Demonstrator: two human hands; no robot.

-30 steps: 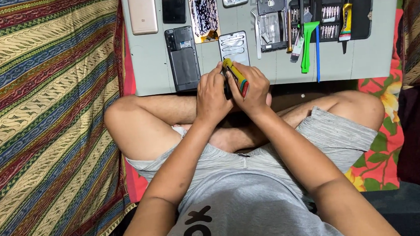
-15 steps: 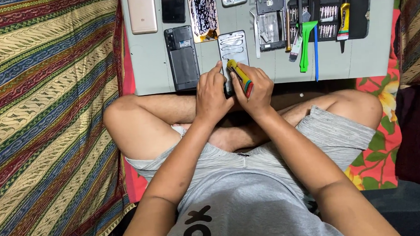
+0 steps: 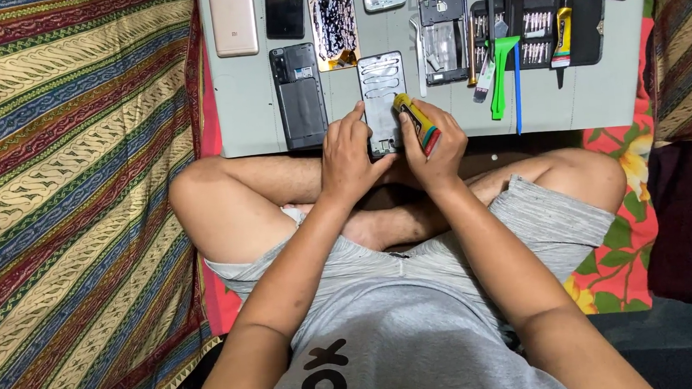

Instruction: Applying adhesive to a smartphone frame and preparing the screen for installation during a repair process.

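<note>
Striped woven cloth (image 3: pixel 66 195) covers the floor to one side, a red flowered cloth (image 3: pixel 614 258) the other, and between them a person sits cross-legged before a low grey table (image 3: pixel 253 120) crowded with phone parts. Their left hand (image 3: pixel 349 150) presses down on the near end of a phone frame (image 3: pixel 382 96) lying at the table's front edge, forefinger stretched along its left side, the rest of the hand flat rather than clasped. The right hand (image 3: pixel 433 149) is closed around a yellow glue tube (image 3: pixel 416 122), nozzle tipped onto the frame's right edge. By the wavy beads already showing across the frame, I judge adhesive is being laid along the border; carrying on seems to call for a steady, slow run of the nozzle with the frame kept pinned. Room is tight: a dark back cover (image 3: pixel 301 97) lies just beside the frame on the left, a stripped phone body (image 3: pixel 443 36) and a green pry tool (image 3: pixel 501 73) near on the right, with a bit tray (image 3: pixel 540 30) behind. The frame's near end sits at the table edge above the knees, so it could slip off if nudged.
</note>
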